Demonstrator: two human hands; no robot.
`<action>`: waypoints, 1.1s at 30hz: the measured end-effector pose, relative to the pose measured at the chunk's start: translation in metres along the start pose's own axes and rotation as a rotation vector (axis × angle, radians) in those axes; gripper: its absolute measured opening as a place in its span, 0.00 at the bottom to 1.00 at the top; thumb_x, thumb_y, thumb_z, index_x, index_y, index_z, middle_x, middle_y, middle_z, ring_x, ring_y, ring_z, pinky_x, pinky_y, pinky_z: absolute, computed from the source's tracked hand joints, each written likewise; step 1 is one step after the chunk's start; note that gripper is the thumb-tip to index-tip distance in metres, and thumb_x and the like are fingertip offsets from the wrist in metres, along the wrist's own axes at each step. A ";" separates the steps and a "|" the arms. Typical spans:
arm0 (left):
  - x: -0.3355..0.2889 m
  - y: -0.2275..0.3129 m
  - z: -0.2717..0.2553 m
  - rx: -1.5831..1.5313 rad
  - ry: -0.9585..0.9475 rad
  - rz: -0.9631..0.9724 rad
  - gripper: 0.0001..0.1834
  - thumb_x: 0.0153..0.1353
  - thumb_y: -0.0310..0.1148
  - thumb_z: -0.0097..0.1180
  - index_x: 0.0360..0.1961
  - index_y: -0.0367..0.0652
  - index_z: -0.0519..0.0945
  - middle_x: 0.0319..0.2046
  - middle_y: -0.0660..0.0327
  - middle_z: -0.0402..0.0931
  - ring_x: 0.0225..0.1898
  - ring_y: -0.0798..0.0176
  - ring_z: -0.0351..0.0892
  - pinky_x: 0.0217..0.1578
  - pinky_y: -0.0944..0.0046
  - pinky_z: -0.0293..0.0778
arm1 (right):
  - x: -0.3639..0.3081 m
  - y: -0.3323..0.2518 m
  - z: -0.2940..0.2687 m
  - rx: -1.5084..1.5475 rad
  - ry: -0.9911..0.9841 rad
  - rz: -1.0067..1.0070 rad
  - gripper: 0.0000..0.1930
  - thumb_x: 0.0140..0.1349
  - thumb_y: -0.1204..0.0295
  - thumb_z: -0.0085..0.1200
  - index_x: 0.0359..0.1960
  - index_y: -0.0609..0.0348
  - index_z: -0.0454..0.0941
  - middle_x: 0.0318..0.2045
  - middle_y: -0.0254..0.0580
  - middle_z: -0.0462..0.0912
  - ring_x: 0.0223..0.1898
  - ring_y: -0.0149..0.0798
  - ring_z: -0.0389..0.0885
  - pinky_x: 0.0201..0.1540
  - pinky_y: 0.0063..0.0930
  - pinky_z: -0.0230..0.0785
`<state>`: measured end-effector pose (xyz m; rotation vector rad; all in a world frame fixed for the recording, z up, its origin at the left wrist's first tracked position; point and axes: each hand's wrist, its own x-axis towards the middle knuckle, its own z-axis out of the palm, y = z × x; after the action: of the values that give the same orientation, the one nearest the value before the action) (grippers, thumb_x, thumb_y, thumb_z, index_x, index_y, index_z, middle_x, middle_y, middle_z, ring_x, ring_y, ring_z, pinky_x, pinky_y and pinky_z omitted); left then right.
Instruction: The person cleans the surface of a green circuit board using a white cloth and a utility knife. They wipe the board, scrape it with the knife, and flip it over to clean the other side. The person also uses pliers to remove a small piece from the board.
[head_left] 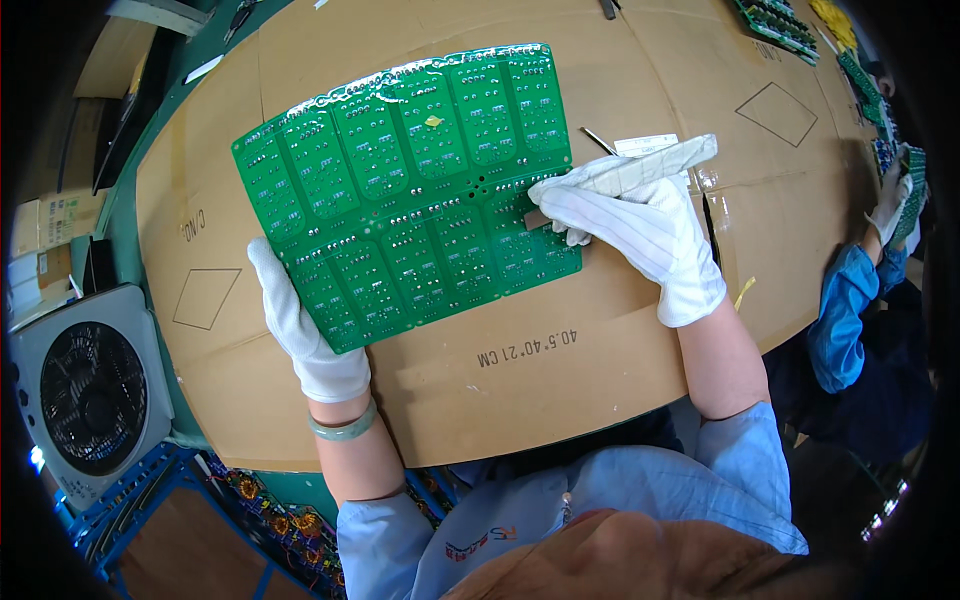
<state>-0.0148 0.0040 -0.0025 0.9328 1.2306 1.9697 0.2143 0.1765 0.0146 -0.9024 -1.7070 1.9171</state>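
Here's the left hand [302,330], white-gloved, gripping the green circuit board [410,205] by its lower-left edge, fingers hidden beneath, component joints facing up, over the cardboard [520,390] covering the counter [265,14]. And the right hand [640,235], gloved too, pinches a flat whitish tool [650,168] at the board's right side.

Surroundings of the cardboard sheet [430,410], spread before me over a green tabletop [212,45]. Left of the sheet: a pale grey box fan [95,398] with a round black grille, and stacked cartons [60,220] beyond it. At the sheet's near left corner: a blue rack [130,495]. Light falls across the sheet; the floor [838,455] to its near right is dark.
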 end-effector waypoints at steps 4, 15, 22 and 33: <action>0.003 0.003 0.005 0.119 -0.024 0.062 0.21 0.73 0.31 0.33 0.62 0.28 0.63 0.58 0.48 0.70 0.55 0.55 0.74 0.54 0.57 0.74 | 0.000 -0.001 0.001 0.003 -0.002 0.011 0.09 0.61 0.68 0.62 0.37 0.60 0.87 0.30 0.35 0.87 0.28 0.24 0.79 0.30 0.19 0.72; -0.002 0.007 0.007 0.581 0.025 0.142 0.20 0.73 0.35 0.36 0.58 0.30 0.66 0.52 0.53 0.74 0.50 0.61 0.76 0.51 0.61 0.74 | -0.003 -0.003 -0.005 -0.156 -0.031 -0.090 0.08 0.56 0.76 0.63 0.37 0.66 0.86 0.30 0.42 0.85 0.28 0.30 0.81 0.30 0.21 0.74; 0.003 0.010 0.022 -0.013 0.156 -0.093 0.23 0.75 0.40 0.24 0.53 0.35 0.67 0.49 0.54 0.75 0.48 0.64 0.76 0.50 0.64 0.74 | -0.005 -0.006 0.000 -0.100 -0.015 -0.041 0.09 0.56 0.75 0.63 0.39 0.64 0.86 0.33 0.40 0.86 0.30 0.28 0.81 0.34 0.20 0.74; 0.004 0.006 0.007 -0.255 0.104 -0.188 0.27 0.76 0.46 0.26 0.60 0.36 0.68 0.51 0.52 0.77 0.47 0.61 0.80 0.46 0.63 0.79 | 0.000 0.006 -0.001 -0.043 0.003 0.022 0.11 0.60 0.70 0.63 0.40 0.63 0.86 0.32 0.39 0.87 0.29 0.25 0.80 0.31 0.17 0.73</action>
<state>-0.0122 0.0087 0.0065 0.5735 1.0490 1.9853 0.2161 0.1762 0.0091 -0.9431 -1.7492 1.8990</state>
